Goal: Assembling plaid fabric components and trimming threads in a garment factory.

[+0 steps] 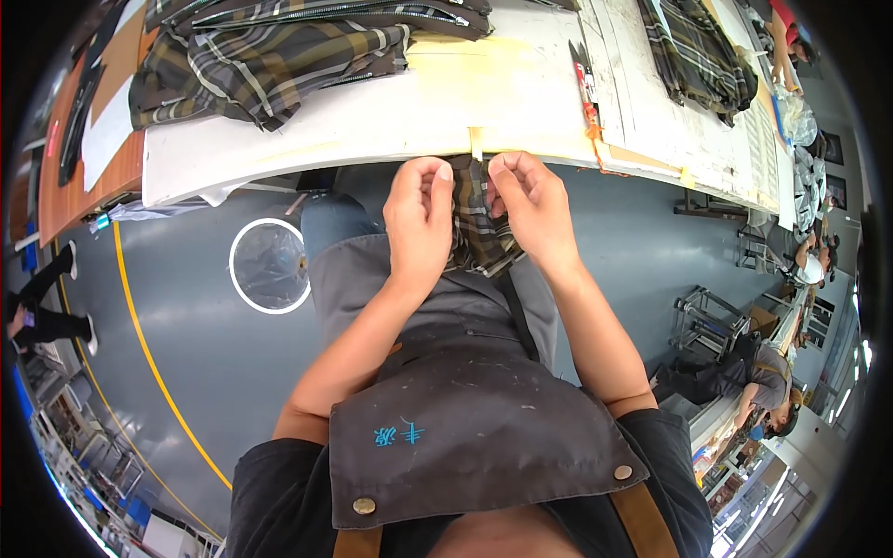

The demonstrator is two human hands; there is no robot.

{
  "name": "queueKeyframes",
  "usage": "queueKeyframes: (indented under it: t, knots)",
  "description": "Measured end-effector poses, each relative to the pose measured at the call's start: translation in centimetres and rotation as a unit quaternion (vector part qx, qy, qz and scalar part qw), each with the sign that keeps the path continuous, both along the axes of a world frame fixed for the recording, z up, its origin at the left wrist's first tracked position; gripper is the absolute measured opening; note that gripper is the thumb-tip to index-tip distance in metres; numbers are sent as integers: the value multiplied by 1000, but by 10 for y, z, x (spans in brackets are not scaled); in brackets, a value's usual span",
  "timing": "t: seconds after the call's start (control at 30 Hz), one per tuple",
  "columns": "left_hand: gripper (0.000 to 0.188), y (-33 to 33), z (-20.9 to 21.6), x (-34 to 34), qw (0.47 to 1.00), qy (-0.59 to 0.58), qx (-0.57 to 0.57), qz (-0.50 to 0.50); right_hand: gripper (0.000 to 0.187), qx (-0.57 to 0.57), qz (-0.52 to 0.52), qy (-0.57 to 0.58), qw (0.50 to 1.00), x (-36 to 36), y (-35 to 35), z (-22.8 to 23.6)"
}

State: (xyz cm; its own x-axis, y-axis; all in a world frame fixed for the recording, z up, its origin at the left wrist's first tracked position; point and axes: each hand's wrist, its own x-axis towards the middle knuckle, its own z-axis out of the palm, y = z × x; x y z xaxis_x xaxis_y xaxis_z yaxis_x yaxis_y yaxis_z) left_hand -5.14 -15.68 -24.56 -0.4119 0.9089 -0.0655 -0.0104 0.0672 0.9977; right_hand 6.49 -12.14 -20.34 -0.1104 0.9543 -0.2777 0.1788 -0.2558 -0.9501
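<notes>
Both hands are pinching a plaid piece [476, 219] at the edge of the white table [372, 121], over the lap. The left hand [419, 219] and right hand [530, 209] are closing fingertips on its top edge, probably working a seam; next seems to call for fine fingertip control. Plaid garments [270, 56] are lying on the table above a grey floor [186, 344]; a ringed bin [270, 265] is standing left.
</notes>
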Motion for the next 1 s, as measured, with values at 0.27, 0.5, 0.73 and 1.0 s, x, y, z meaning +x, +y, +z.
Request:
queueKeyframes:
  t: [0.27,0.5,0.73,1.0]
  knots:
    - [27,-4,-37,-12,986,-119,47,-111,13,58,55,-100,992,10,-28,6]
    - [49,24,-55,-35,883,-311,-59,-347,11,64,36,-135,988,6,-32,10]
    - [19,17,-49,-9,790,-540,-21,-290,12,92,35,-138,986,6,-38,1]
    - [24,10,-36,-7,804,-531,-53,-262,12,66,103,-162,979,11,-30,7]
